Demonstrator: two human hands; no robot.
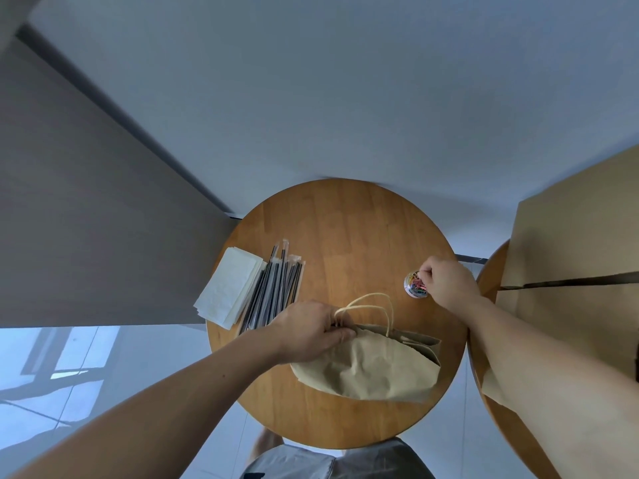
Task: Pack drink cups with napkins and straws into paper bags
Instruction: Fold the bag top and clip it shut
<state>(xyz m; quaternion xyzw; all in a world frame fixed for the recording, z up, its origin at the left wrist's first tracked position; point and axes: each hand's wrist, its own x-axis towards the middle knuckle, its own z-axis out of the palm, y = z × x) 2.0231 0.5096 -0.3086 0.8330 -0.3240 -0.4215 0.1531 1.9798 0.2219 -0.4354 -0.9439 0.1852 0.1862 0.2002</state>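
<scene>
Left hand (311, 328) fingers (340, 335) clamp paper bag (373, 371); right hand (449, 283) fingers pinch paper clips (416, 284)

1. You stand at a round wooden table (345, 219).
2. On its left side lies a stack of white napkins (228, 288). One corner hangs a little over the edge.
3. Black straws (276, 288) in clear wrappers lie just to the right of the napkins, touching them.
4. A brown paper bag (373, 368) lies on the near side. Its string handles (373, 305) point to the far side.
5. A small round tin (409, 288) of coloured paper clips (416, 283) sits on the right side, apart from the bag.
6. A second wooden table (489, 292) stands at the right, with big brown paper (570, 236) on it.
</scene>
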